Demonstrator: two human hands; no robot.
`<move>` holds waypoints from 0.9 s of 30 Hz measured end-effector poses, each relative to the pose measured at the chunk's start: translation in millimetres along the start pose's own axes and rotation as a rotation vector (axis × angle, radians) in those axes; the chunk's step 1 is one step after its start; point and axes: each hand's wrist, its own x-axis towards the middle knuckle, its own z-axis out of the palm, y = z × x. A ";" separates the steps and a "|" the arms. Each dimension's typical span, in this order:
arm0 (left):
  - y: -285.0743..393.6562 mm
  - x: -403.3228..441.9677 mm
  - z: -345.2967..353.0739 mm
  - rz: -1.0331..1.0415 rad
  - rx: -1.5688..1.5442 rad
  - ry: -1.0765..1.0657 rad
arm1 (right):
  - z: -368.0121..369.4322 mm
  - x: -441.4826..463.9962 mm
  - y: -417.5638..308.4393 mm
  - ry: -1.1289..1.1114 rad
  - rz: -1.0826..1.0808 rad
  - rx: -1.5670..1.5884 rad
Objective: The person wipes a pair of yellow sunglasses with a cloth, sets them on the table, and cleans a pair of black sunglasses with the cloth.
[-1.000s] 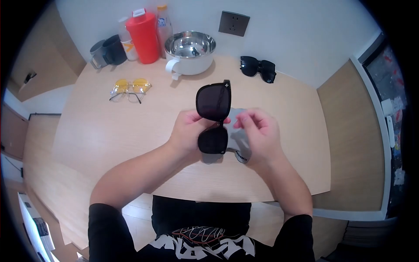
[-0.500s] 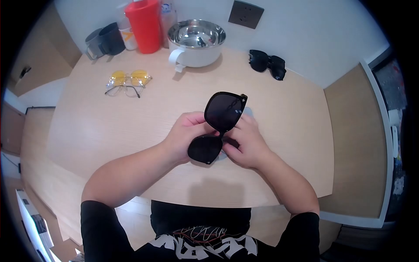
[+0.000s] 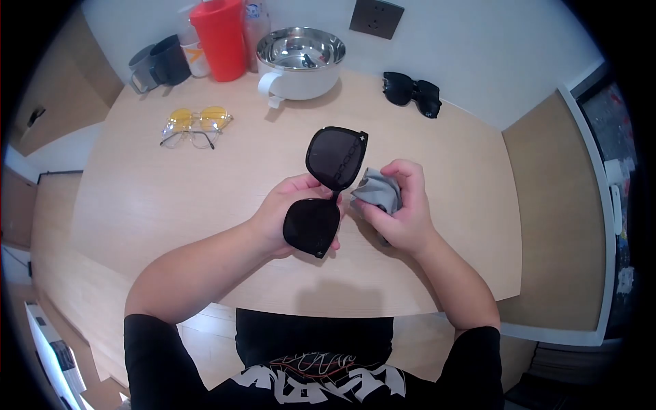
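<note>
Black sunglasses [image 3: 312,222] are held up over the table by my left hand [image 3: 277,208], whose fingers are closed round them, partly hidden behind the lenses. One dark lens points up, the other down. Just to the right, my right hand [image 3: 405,208] grips a bunched grey cloth [image 3: 380,192] between thumb and fingers. A small gap separates the cloth from the sunglasses.
Yellow-lensed glasses [image 3: 198,120] and a clear pair [image 3: 189,139] lie at the left of the table [image 3: 157,198]. Behind stand two mugs [image 3: 171,61], a red tumbler [image 3: 220,41], bottles and a steel bowl [image 3: 301,75]. Other black sunglasses [image 3: 412,93] lie back right.
The grey cloth, lying flatter beneath my hands a second ago, is now bunched up in my right hand. My right hand has moved away from the sunglasses, which have turned and shifted slightly left.
</note>
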 end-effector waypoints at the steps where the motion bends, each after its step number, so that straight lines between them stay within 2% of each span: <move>1: 2.1 -1.0 1.5 -0.014 0.017 -0.003 | -3.3 -0.7 0.9 -0.036 0.002 -0.015; 4: 9.1 -2.0 1.5 -0.036 0.060 -0.049 | -12.9 9.5 -5.9 -0.174 -0.183 -0.109; 6: 11.5 -0.6 -2.3 -0.038 0.072 -0.127 | -13.1 11.1 -18.1 -0.203 -0.165 -0.119; 9: -0.3 7.8 -12.0 0.107 0.099 0.121 | -13.9 9.6 -21.0 -0.231 -0.116 -0.024; 10: 1.0 7.2 -13.1 0.087 0.092 0.092 | -14.0 9.1 -20.9 -0.239 -0.096 0.026; 13: 7.5 2.9 -9.2 0.031 0.096 0.062 | -10.6 4.5 -25.3 -0.150 0.077 0.245; 15: 10.0 0.6 -1.6 -0.004 0.130 0.123 | -15.9 2.5 -25.2 -0.147 0.300 0.377; 16: 9.9 0.8 -3.5 -0.061 0.099 0.074 | -18.2 2.0 -25.2 -0.145 0.412 0.443; 18: 8.0 2.2 -11.5 -0.177 0.037 -0.026 | -19.3 2.3 -27.9 -0.135 0.394 0.409; 21: -3.7 4.6 -17.6 -0.290 -0.293 -0.297 | -20.1 -0.4 -40.4 -0.172 0.348 0.430; 27: -6.4 3.0 -12.3 -0.270 -0.159 -0.143 | -15.2 -4.2 -44.4 -0.231 0.229 0.526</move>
